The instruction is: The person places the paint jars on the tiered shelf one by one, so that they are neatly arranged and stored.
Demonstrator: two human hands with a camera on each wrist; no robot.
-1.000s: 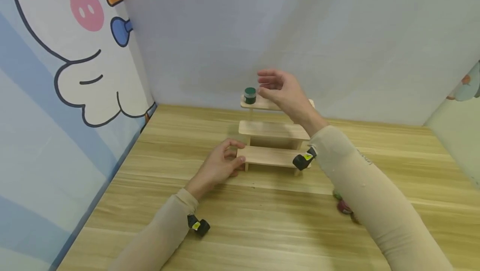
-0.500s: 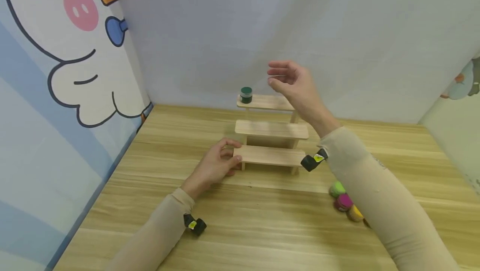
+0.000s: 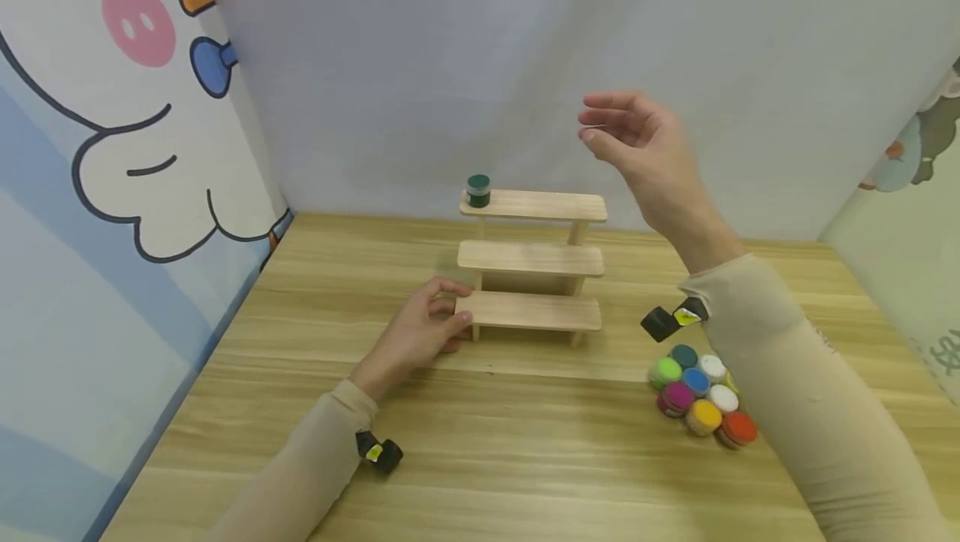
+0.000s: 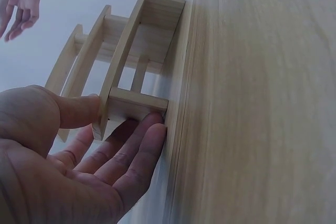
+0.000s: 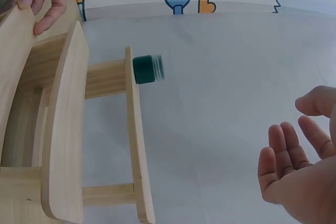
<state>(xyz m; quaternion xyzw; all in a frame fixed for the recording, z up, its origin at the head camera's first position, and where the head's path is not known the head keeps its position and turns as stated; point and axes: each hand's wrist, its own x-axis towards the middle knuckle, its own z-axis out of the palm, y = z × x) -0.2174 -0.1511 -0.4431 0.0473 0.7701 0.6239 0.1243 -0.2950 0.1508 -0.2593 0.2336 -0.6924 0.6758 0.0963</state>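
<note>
With left hand [image 3: 408, 332] gripping stand [image 3: 528, 258] by bottom tier and right hand [image 3: 651, 160] aloft, empty, fingers loosely curved, seems between placements, with green jar [image 3: 478, 193] on top tier's left end, and likely calls next for reaching down to clustered jars [image 3: 696, 383] on counter [image 3: 525, 442].

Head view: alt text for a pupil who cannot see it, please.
A left hand holds a three-tier wooden stand with one green jar on top; an empty right hand hovers. At right, coloured jars cluster on the table.
</note>
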